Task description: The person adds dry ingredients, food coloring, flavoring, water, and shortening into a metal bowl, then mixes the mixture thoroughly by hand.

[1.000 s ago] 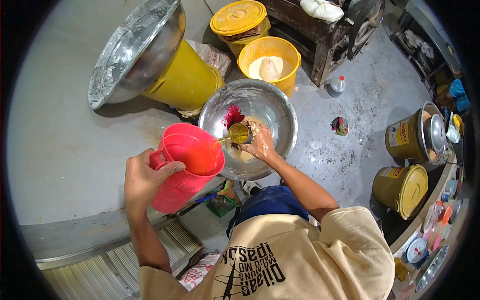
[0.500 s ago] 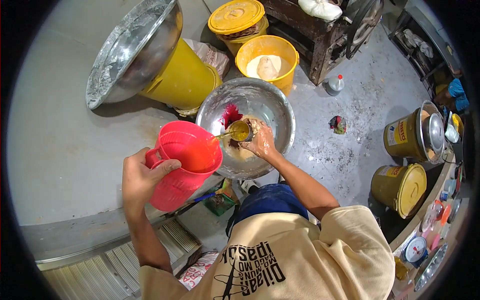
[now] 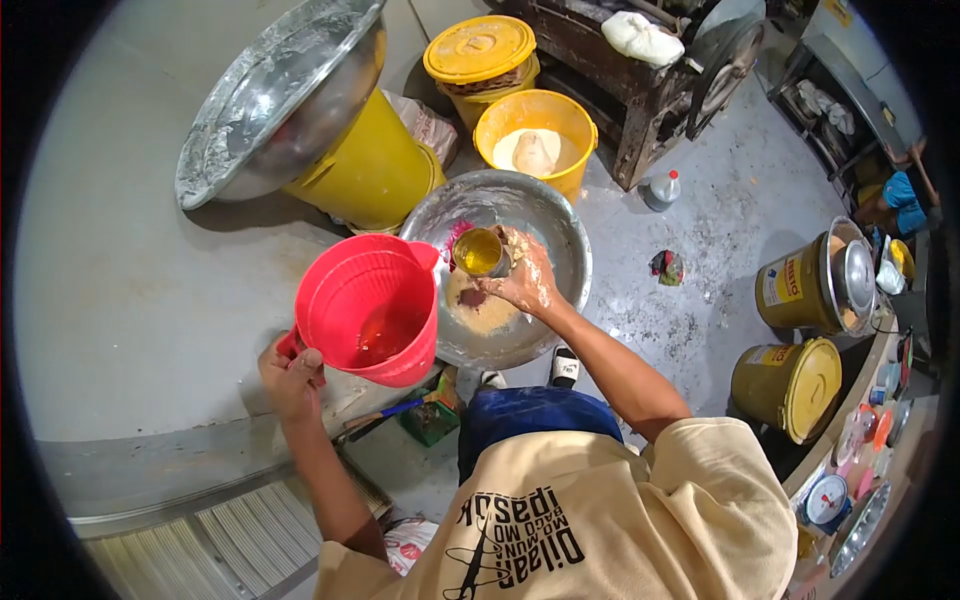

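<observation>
Pitcher: Through the head view, my only one, I saw the red pitcher (image 3: 335, 285) tipped back toward level; the thin stream running from its spout half a second earlier had stopped. A little liquid (image 3: 378, 338) remained at its bottom.
Metal cup: The metal cup (image 3: 500, 268) was over the bowl, well filled with amber liquid (image 3: 478, 254). I judged the pour finished or paused.
Left grip: The left hand (image 3: 291, 375) was wrapped narrowly around the pitcher's handle, thumb uppermost.
Right grip: The right hand (image 3: 530, 276) was curled around the cup's right side, holding it, with pale crumbs stuck to the skin.
Bowl: The wide steel bowl (image 3: 560, 230) held a magenta patch (image 3: 459, 233) at upper left and a tan heap (image 3: 490, 318) with a darker spot, more visible now than a second before.
Bowl edges: The far rim lay just beside a yellow bucket (image 3: 540, 108) of pale powder; touching or apart, I could not tell. Slippers (image 3: 565, 368) stood near the closest rim.
Spout: It overlapped the bowl's left rim from above; I could not judge the height between.
Floor: The broadest room for moving was the grey floor (image 3: 635, 325) to the right, where a bottle (image 3: 662, 192) and crumpled wrapper (image 3: 667, 267) were the nearest obstacles.
</observation>
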`<state>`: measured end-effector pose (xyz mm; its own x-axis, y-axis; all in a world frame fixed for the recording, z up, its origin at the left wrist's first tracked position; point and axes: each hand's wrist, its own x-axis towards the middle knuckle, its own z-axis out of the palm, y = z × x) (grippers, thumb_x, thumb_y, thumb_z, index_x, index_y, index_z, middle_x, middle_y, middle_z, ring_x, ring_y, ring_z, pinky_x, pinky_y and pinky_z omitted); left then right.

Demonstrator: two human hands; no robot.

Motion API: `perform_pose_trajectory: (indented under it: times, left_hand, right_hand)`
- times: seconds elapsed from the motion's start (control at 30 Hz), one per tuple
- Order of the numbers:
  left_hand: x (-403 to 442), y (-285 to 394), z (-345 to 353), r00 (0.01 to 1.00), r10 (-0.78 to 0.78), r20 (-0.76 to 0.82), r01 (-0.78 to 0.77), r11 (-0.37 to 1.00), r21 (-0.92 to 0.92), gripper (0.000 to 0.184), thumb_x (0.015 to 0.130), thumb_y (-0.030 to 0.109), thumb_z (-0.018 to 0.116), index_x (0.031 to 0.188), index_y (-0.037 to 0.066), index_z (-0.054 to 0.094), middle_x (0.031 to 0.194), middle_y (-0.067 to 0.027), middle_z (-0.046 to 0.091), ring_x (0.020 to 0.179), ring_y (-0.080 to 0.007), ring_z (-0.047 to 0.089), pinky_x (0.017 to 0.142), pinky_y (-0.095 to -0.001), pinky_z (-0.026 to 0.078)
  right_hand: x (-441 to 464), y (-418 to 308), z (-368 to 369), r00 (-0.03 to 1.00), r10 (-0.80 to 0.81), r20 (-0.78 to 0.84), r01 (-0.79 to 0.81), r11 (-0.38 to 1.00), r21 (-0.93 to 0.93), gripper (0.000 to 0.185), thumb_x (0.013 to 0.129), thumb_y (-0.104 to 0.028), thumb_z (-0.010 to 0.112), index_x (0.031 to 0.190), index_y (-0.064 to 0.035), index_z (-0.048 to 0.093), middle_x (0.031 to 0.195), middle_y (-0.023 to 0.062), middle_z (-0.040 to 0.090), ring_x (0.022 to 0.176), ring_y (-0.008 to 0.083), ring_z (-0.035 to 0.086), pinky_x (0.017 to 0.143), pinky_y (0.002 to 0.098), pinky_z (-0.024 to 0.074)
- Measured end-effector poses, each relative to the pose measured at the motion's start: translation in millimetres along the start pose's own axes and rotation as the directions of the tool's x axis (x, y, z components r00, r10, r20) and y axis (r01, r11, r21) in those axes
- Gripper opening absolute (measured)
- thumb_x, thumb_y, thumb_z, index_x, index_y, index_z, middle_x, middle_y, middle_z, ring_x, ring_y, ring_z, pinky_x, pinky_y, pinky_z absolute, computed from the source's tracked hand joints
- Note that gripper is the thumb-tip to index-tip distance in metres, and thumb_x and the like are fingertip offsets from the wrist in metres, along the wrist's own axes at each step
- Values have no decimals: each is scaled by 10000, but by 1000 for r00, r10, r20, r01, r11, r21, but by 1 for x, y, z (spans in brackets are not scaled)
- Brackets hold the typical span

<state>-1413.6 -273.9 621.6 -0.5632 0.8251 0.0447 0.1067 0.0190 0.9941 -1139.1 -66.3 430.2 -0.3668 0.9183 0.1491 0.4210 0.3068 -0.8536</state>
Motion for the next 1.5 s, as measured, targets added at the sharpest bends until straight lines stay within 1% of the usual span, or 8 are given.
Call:
perform_pose_trajectory:
  times: [0.2, 0.43, 0.53, 0.93, 1.17, 1.33, 1.43, 1.5]
  left_hand:
    - [3, -44, -44, 997, 70, -17, -72, 952, -298, 416, 705, 239, 926, 929, 23, 650, 751, 3, 638, 542, -63, 517, 467, -209, 371]
    - [-3, -57, -67, 996, -82, 39, 86, 990, -108, 376, 692, 201, 943, 885, 17, 678, 763, 39, 624, 625, -47, 521, 546, -222, 390]
    - [-10, -88, -97, 995, -78, 60, 74, 995, 62, 351, 705, 226, 947, 795, 41, 662, 714, 76, 562, 645, -38, 469, 572, -234, 382]
    - [-27, -149, -168, 984, -159, 74, 143, 972, 186, 406, 701, 262, 953, 710, 35, 616, 656, 46, 552, 630, -66, 440, 566, -280, 399]
    - [-32, -150, -154, 983, -160, 86, 150, 982, 118, 424, 701, 234, 952, 691, 35, 578, 641, 49, 502, 616, -72, 418, 554, -282, 375]
    - [-45, -138, -130, 968, -239, 72, 227, 963, 146, 363, 707, 167, 935, 705, 55, 590, 671, 57, 513, 624, -68, 429, 563, -271, 377]
    - [-50, -163, -111, 964, -204, 173, 180, 973, 146, 253, 738, 86, 875, 873, 59, 662, 704, 57, 557, 546, -36, 444, 479, -220, 310]
    - [-47, -149, -70, 928, -260, 266, 222, 961, 166, 288, 719, 111, 909, 773, 75, 628, 701, 55, 530, 613, -63, 435, 564, -247, 369]
  right_hand:
    - [2, -35, 7, 989, -97, -113, 105, 992, 65, 843, 638, -355, 864, 1340, 18, 583, 1309, 223, 652, 1214, 380, 617, 1079, 445, 460]
    - [-16, 26, 86, 915, 319, 247, -392, 844, 364, 666, 699, -295, 831, 1253, 28, 649, 1075, 189, 724, 961, 269, 711, 844, 391, 560]
    - [-38, 56, 129, 747, 583, 320, -646, 751, 139, 547, 760, -429, 811, 1029, 37, 713, 839, 89, 704, 631, 182, 658, 474, 341, 480]
    - [-27, 18, 163, 390, 791, 471, -903, 228, 365, 518, 862, -606, 694, 1154, -178, 698, 928, 29, 724, 802, 189, 676, 683, 405, 483]
    - [-39, -4, 163, 351, 749, 563, -924, 178, 339, 493, 857, -585, 716, 1184, -218, 679, 1046, 22, 731, 884, 183, 670, 741, 387, 475]
    - [-81, 65, 206, 686, 434, 584, -712, 237, 661, 530, 897, -511, 704, 1270, -138, 661, 1063, 68, 733, 888, 191, 702, 688, 374, 556]
    - [-95, 24, 148, 647, 512, 564, -726, 188, 662, 600, 889, -423, 737, 1361, -75, 609, 1127, 104, 712, 885, 200, 708, 685, 362, 580]
    - [-109, 47, 103, 797, 485, 361, -601, 575, 555, 722, 815, -354, 785, 1415, -33, 544, 1223, 121, 665, 989, 223, 679, 832, 384, 565]
